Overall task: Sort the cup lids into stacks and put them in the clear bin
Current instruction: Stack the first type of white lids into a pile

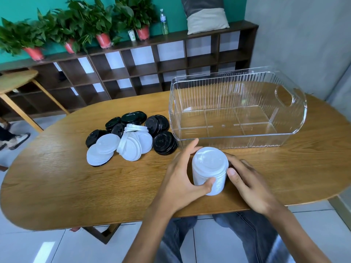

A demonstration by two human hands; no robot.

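A tall stack of white lids (209,168) stands on the wooden table (76,186) near its front edge. My left hand (182,179) wraps the stack's left side and my right hand (250,185) presses against its right side. The clear bin (292,118) sits behind the stack, with nothing inside. To the left lies a loose heap: several black lids (163,144) and several white lids (131,147), some leaning on each other.
A dark cubby shelf (133,71) with potted plants (102,25), a bottle and a cushion runs along the back wall. A second small table (17,80) stands at the left. Someone's shoe (19,140) shows on the floor at far left.
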